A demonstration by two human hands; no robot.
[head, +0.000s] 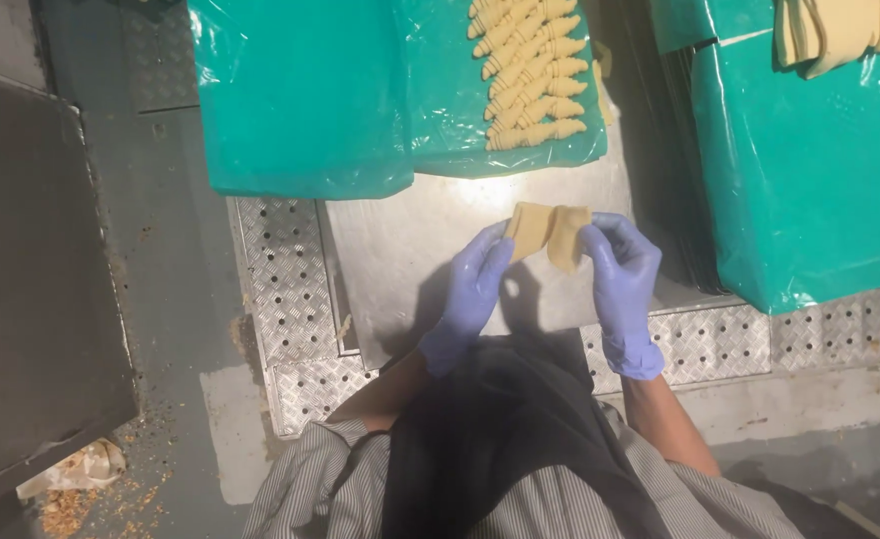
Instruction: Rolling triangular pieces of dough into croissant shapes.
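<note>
i've got both my left hand (475, 284) and right hand (620, 269) pinched on the dough (548, 232) mid-frame; pulling unevenly could tear it, i reckon.

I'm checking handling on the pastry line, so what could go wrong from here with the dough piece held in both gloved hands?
1. The dough piece is held in the air only by the fingertips of the left hand and right hand; it could stretch, tear or drop onto the steel table.
2. The rolled croissants lie near the edge of the green plastic sheet; a careless placement could nudge the nearest ones.
</note>
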